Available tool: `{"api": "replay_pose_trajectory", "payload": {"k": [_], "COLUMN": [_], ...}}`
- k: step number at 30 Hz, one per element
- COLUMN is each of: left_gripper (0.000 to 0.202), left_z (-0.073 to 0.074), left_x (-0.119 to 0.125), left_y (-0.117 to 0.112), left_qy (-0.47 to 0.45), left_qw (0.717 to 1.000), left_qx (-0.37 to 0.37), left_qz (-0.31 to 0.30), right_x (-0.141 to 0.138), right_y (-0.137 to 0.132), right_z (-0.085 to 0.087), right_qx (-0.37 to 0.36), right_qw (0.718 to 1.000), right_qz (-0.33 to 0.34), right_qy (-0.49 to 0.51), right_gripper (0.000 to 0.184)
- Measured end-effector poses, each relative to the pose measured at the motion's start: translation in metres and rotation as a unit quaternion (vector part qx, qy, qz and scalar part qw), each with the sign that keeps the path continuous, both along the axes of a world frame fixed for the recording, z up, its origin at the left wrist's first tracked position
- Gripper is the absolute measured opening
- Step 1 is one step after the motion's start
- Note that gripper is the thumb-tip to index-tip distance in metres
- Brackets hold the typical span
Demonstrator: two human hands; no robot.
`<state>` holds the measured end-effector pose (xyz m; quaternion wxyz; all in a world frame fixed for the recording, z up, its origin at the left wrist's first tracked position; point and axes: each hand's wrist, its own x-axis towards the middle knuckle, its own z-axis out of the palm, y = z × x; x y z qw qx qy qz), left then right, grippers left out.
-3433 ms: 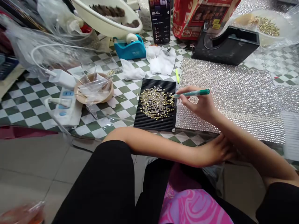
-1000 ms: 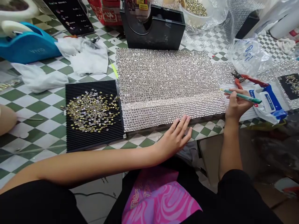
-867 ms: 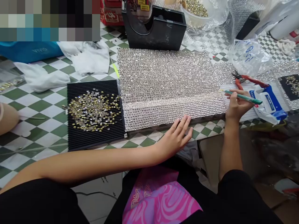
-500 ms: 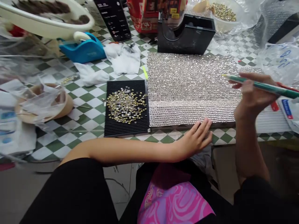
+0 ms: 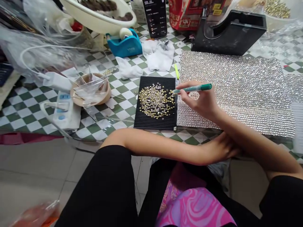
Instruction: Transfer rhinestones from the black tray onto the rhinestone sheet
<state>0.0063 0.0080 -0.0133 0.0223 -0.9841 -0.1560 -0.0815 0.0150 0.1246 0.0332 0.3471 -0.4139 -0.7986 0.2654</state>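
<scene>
My right hand [image 5: 203,102] pinches a green pen-shaped picker [image 5: 200,88], its pale tip at the right side of a heap of small gold and clear rhinestones [image 5: 155,101]. The stones lie on a black ribbed tray [image 5: 144,123]. Right of the tray spreads a sheet covered with rows of sparkling rhinestones [image 5: 236,82], partly under my right hand and forearm. At the table's front edge, my left hand [image 5: 221,149] rests with its fingers loosely stretched out. My right forearm crosses over it and hides part of the fingers.
Behind the sheet stands a black tape dispenser [image 5: 236,37]; a blue one [image 5: 125,45] is farther left. Crumpled white tissue [image 5: 158,55], a phone [image 5: 155,19] and a round tan container [image 5: 107,94] lie around the tray. A white power strip [image 5: 71,118] sits at left.
My right hand has moved left with the picker, from above the sheet's right side to the stones on the tray. The view has swung left. My left hand stays near the table edge.
</scene>
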Motion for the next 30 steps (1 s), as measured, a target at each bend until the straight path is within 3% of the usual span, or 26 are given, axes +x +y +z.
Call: {"api": "replay_pose_trajectory", "payload": {"k": [5, 16, 21, 26, 30], "left_gripper": [0.056, 0.058, 0.054, 0.045, 0.039], "left_z": [-0.006, 0.003, -0.002, -0.005, -0.007], "left_x": [-0.002, -0.005, -0.002, -0.002, -0.005], "left_y": [-0.005, -0.004, -0.001, -0.004, -0.006], "left_qy": [-0.012, 0.025, 0.004, -0.034, -0.082], "left_qw": [1.0, 0.999, 0.999, 0.995, 0.983], "left_qx": [0.025, 0.032, 0.043, 0.081, 0.135], "left_qz": [0.003, -0.003, -0.001, 0.044, 0.089], "right_x": [0.004, 0.002, 0.01, 0.059, 0.131], "right_y": [-0.001, 0.0, -0.001, -0.015, -0.028], "right_z": [-0.007, -0.016, -0.003, 0.019, 0.01], "right_qx": [0.016, 0.021, 0.055, 0.075, 0.145], "right_qw": [0.999, 0.998, 0.998, 0.992, 0.94], "right_qz": [0.009, 0.052, 0.044, -0.056, -0.243], "right_qy": [-0.033, -0.035, 0.001, 0.081, 0.191], "right_gripper": [0.021, 0.02, 0.019, 0.016, 0.013]}}
